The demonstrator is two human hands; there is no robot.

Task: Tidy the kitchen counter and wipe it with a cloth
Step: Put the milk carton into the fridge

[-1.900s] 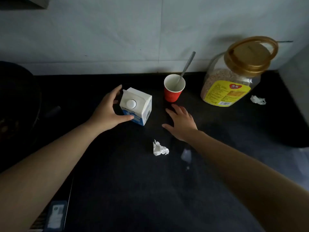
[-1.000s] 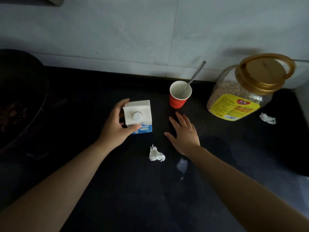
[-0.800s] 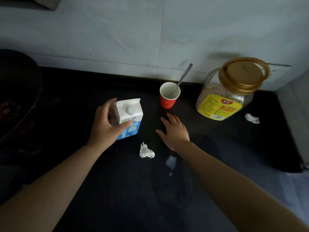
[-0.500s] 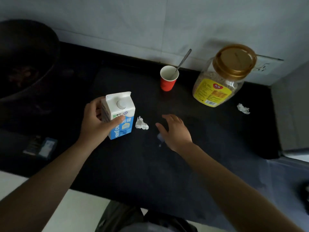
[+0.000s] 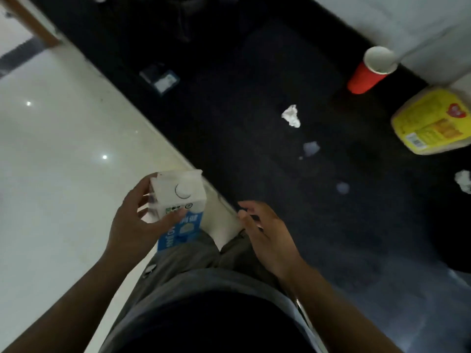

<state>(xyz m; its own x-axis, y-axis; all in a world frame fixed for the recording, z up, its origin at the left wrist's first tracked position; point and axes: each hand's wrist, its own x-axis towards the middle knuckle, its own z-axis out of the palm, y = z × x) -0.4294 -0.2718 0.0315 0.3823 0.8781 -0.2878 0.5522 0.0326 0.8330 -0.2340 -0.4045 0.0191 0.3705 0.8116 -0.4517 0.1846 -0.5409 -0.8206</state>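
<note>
A black kitchen counter [image 5: 254, 72] runs on a slant from 11 o'clock down to 4 o'clock, with a pale wall [image 5: 420, 21] behind it at 1 o'clock and a glossy white floor [image 5: 63, 149] filling the 9 o'clock side. The view is blurred and dim.

The left hand [image 5: 132, 230] grasps a white and blue milk carton [image 5: 181, 197] at about 8 o'clock of the middle. Its thumb lies across the front and its fingers wrap the far side. The carton is off the counter, held in the air just past the counter's edge, above the floor and the person's grey trousers [image 5: 193, 263], with its round cap facing the camera.

The right hand [image 5: 267, 238], at 5 o'clock, holds nothing. Its fingers are loosely bent, and it hovers over the counter's near edge, apart from the carton.

On the counter, a red paper cup [image 5: 369, 72] stands at 2 o'clock by the wall. A jar with a yellow label [image 5: 433, 123] sits at 4 o'clock from the cup. A crumpled tissue [image 5: 291, 116] lies at 8 o'clock from the cup, well apart from it. A second tissue [image 5: 463, 180] is cut by the frame's edge at 3 o'clock. Small pale wet spots [image 5: 311, 148] dot the surface just below the first tissue. A small dark packet [image 5: 160, 77] lies at 11 o'clock, near the counter's edge.
</note>
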